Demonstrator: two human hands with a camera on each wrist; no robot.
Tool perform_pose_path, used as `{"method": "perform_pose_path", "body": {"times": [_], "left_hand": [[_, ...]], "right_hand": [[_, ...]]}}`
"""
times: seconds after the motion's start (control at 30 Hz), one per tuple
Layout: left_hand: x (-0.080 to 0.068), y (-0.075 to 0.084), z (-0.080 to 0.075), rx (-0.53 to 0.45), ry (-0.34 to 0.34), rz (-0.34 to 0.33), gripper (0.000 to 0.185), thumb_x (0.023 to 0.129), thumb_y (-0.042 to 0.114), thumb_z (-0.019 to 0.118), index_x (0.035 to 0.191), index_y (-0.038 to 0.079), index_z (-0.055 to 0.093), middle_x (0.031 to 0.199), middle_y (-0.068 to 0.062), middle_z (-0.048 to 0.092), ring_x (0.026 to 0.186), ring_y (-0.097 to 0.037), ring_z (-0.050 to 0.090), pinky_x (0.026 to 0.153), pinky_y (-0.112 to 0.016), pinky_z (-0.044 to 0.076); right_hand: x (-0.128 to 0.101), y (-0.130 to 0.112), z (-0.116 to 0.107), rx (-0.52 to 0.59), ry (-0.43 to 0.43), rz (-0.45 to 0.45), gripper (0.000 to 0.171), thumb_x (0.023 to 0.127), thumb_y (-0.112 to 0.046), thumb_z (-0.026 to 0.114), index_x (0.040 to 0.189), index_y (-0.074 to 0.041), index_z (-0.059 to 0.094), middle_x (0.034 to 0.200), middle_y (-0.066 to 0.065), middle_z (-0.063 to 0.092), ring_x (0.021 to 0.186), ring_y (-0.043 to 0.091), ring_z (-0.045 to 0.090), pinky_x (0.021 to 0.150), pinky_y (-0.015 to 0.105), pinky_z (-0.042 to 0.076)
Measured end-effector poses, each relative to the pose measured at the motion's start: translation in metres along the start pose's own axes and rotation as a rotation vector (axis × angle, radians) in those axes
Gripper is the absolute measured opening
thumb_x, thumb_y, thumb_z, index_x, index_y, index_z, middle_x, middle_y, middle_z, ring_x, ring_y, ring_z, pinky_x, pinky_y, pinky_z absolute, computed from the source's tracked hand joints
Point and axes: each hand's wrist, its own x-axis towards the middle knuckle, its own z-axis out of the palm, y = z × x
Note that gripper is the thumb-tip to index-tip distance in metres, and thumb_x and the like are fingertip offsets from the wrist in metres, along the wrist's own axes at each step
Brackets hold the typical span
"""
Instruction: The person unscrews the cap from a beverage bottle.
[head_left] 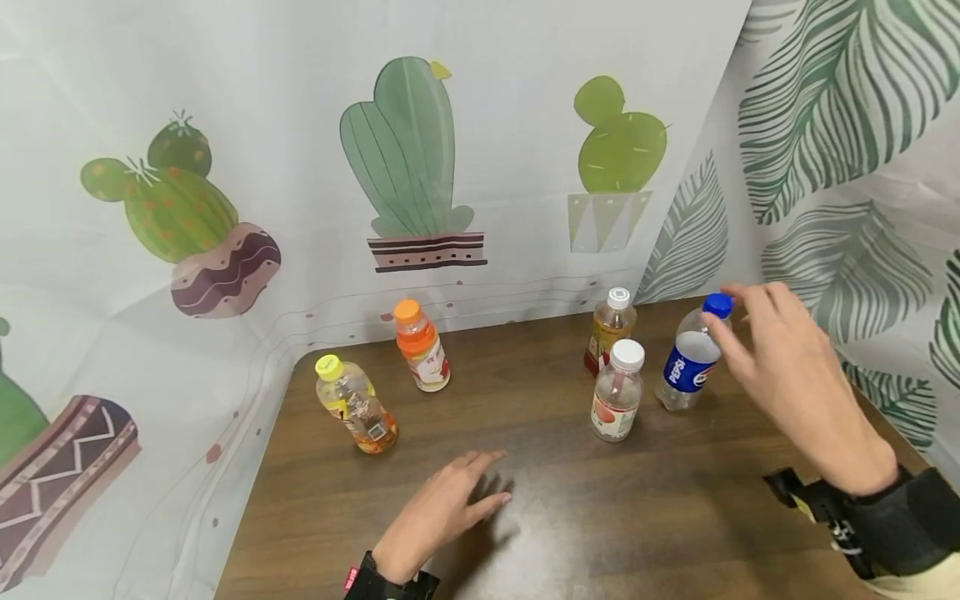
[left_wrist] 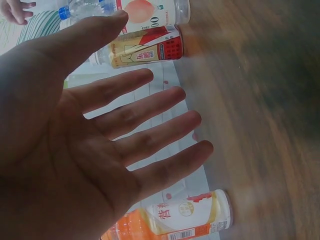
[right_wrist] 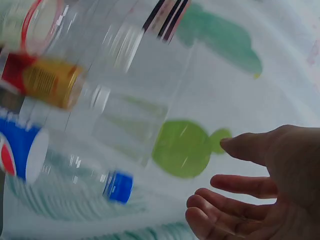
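The left hand (head_left: 442,508) is nearest, low over the brown wooden worktop (head_left: 600,517). Its fingers are straight and spread out. It holds nothing. The wrist view shows its open palm (left_wrist: 75,150) with the bottles far behind it.

The right hand (head_left: 787,375) is up in the air on the right side. Its fingers are loose and a little bent, spread apart. The fingertips (head_left: 708,329) are right at the blue cap (head_left: 717,304) of the Pepsi bottle (head_left: 690,358), but it does not grip the bottle. I cannot tell if they touch the cap. In the right wrist view the hand (right_wrist: 255,190) is open, with the blue cap (right_wrist: 119,187) near it.

The Pepsi bottle stands upright on the right side of the worktop. Just left of it stands a clear bottle with a white cap (head_left: 617,392). Behind that one is a bottle of yellow-brown drink with a white cap (head_left: 609,332). On the left side, a bottle with a yellow cap (head_left: 356,404) stands nearer, and an orange bottle (head_left: 422,346) stands farther back.

A white curtain with cactus pictures (head_left: 408,158) hangs behind the worktop and on the left. A curtain with green leaves (head_left: 840,125) hangs on the right.
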Motion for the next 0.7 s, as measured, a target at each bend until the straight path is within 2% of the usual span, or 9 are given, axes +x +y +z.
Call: {"method": "perform_pose_path", "body": {"times": [0.2,0.4,0.5,0.6,0.7], "left_hand": [[-0.001,0.0,0.003,-0.012,-0.01,0.006,0.051,0.097,0.04,0.062,0.139,0.012,0.055,0.135,-0.011,0.062,0.124,-0.031,0.059,0.102,-0.048,0.05],[0.0,0.0,0.005,-0.005,-0.027,0.023,0.05,0.096,0.041,0.063,0.137,0.012,0.056,0.131,-0.01,0.064,0.118,-0.027,0.063,0.099,-0.044,0.052],[0.0,0.0,0.007,-0.013,-0.034,0.029,0.049,0.096,0.04,0.063,0.137,0.013,0.056,0.13,-0.008,0.064,0.117,-0.024,0.063,0.098,-0.042,0.053],[0.0,0.0,0.007,-0.02,-0.039,0.028,0.049,0.096,0.04,0.063,0.137,0.014,0.056,0.13,-0.007,0.064,0.118,-0.024,0.062,0.098,-0.041,0.053],[0.0,-0.001,0.008,-0.023,-0.035,0.038,0.048,0.096,0.039,0.064,0.136,0.014,0.057,0.13,-0.007,0.064,0.118,-0.024,0.062,0.098,-0.041,0.053]], "right_hand": [[0.01,0.028,0.004,-0.03,-0.062,0.116,0.042,0.092,-0.014,0.07,0.121,0.013,0.054,0.102,0.028,0.053,0.091,0.042,0.051,0.073,0.056,0.042],[0.014,0.049,0.016,-0.043,-0.221,0.215,0.058,0.096,-0.031,0.065,0.123,0.017,0.051,0.105,0.033,0.052,0.089,0.047,0.052,0.071,0.061,0.044],[0.015,0.056,0.024,-0.025,-0.296,0.259,0.06,0.096,-0.039,0.064,0.12,0.015,0.053,0.104,0.032,0.053,0.089,0.047,0.054,0.07,0.063,0.045],[0.014,0.062,0.028,-0.012,-0.319,0.27,0.058,0.094,-0.041,0.066,0.115,0.012,0.056,0.099,0.029,0.055,0.088,0.043,0.055,0.067,0.06,0.046],[0.015,0.066,0.03,-0.003,-0.318,0.264,0.052,0.093,-0.04,0.068,0.108,0.009,0.059,0.092,0.024,0.056,0.082,0.038,0.056,0.058,0.049,0.046]]}}
